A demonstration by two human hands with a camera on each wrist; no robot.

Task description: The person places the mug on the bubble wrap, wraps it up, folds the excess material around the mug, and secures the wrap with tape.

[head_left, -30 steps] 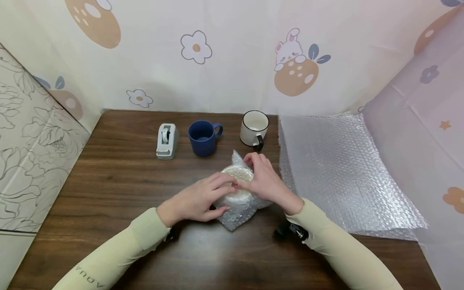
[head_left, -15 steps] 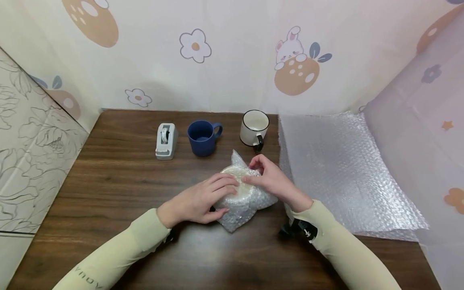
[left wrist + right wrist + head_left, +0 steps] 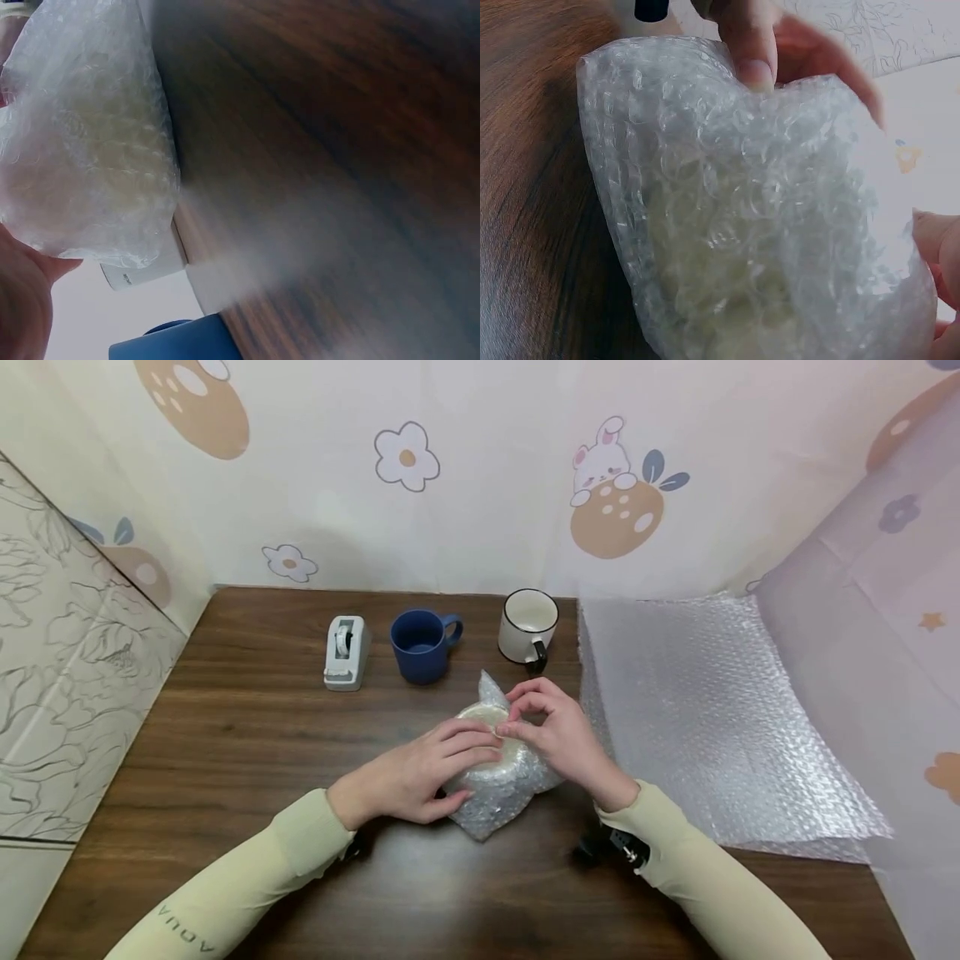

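Observation:
A bundle of bubble wrap [image 3: 491, 802] stands on the table near its middle, with a round, pale yellowish thing showing through the layers. My left hand [image 3: 420, 772] grips it from the left, its fingers across the top and the thumb [image 3: 754, 71] pressed on the near side. Over the top right of the bundle, my right hand [image 3: 562, 735] pinches the wrap with thumb and forefinger. A pointed corner of the wrap [image 3: 491, 687] sticks up at the back. The left wrist view shows the bundle [image 3: 97, 150] from the side, its bottom on the wood.
Behind the bundle stand a blue mug [image 3: 420, 652] and a white mug [image 3: 525, 631] with a black rim and handle. A tape dispenser [image 3: 345, 656] is at the back left. Flat bubble wrap sheets [image 3: 697, 718] cover the table's right side [image 3: 225, 735].
My right hand drew back slightly to the right, then returned over the bundle's top, thumb and forefinger closing together. The left fingers slid a little further across the top.

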